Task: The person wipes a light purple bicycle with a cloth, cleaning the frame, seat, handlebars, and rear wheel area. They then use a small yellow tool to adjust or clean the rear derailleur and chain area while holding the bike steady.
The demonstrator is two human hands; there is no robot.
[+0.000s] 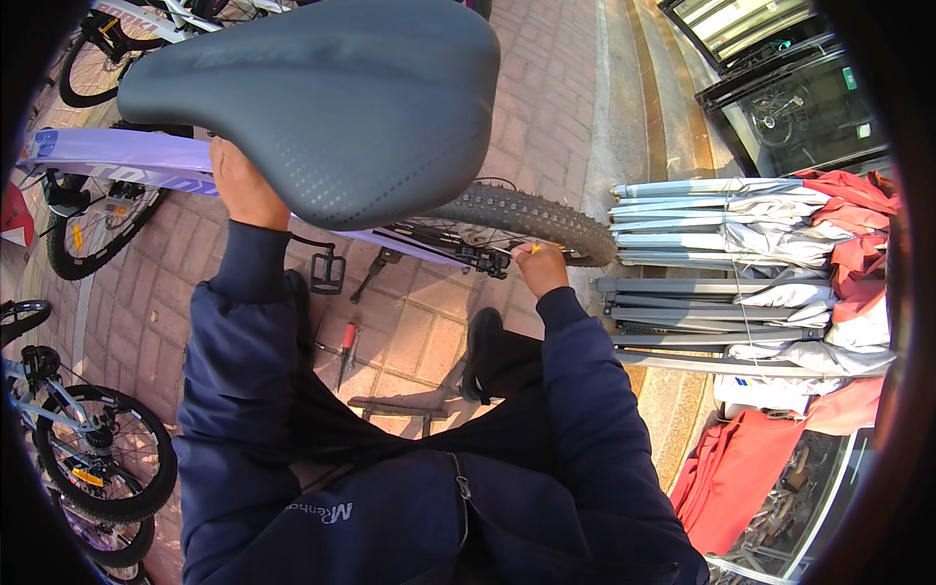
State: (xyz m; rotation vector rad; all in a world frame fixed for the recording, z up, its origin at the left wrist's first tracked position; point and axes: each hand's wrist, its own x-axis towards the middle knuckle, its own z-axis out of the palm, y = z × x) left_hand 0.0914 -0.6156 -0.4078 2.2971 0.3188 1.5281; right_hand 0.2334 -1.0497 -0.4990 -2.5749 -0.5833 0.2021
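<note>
A purple bicycle (127, 154) stands across in front of me, its black saddle (322, 107) filling the upper middle. My left hand (252, 185) is closed around the frame tube beside the saddle; its fingertips are hidden. At the rear wheel, my right hand (539, 269) is closed on a thin screwdriver (535, 250) with some yellow showing at the grip. Its shaft points left to the rear derailleur (485, 259), but the exact contact point is too small to make out. The knobby rear tire (541, 216) passes just above that hand. A black pedal (328, 272) hangs below the frame.
A red-handled tool (348, 336) lies on the brick paving between my feet, near a dark metal bar (395, 408). More bicycles (102, 448) stand at the left. Bundled folding-canopy poles (682, 234) with red and white cloth lie at the right, beside stone steps (639, 88).
</note>
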